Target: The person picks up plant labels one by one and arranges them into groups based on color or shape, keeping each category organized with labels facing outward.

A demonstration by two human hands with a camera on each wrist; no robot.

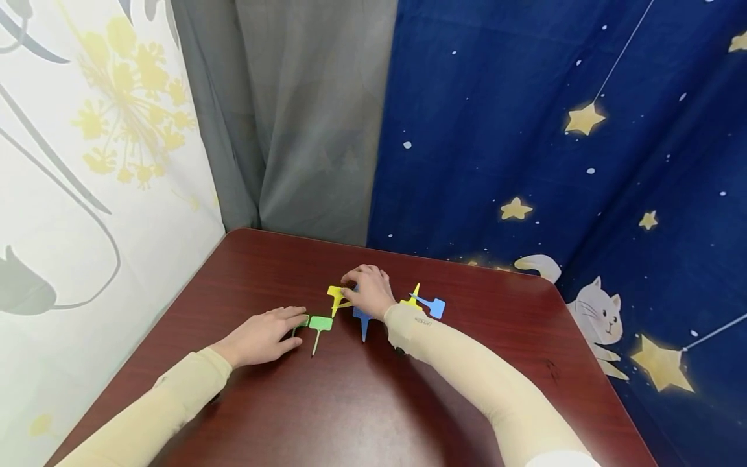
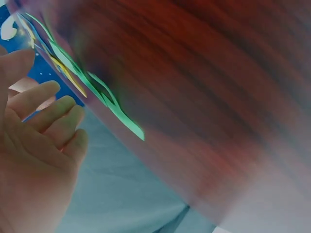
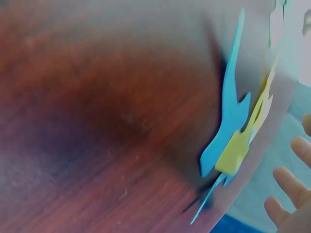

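Observation:
Several T-shaped plastic plant labels lie across the middle of the table. My left hand [image 1: 262,334] is stretched out beside a green label [image 1: 320,323], its fingers overlapping a second green label [image 1: 305,320] in the head view. In the left wrist view the fingers look loosely bent and hold nothing. My right hand [image 1: 371,292] hovers around the centre of the group, partly hiding a blue label [image 1: 362,318] and yellow labels [image 1: 335,293]. Its fingers [image 3: 291,184] are spread and relaxed in the right wrist view, apart from the blue label [image 3: 231,111] and yellow label [image 3: 234,154].
To the right of my right hand, another blue label [image 1: 436,307] lies crossed with a yellow label [image 1: 412,301]. The dark red wooden table [image 1: 327,415] has rounded far corners. Behind it hang a grey curtain [image 1: 318,117] and a blue starry curtain [image 1: 496,130].

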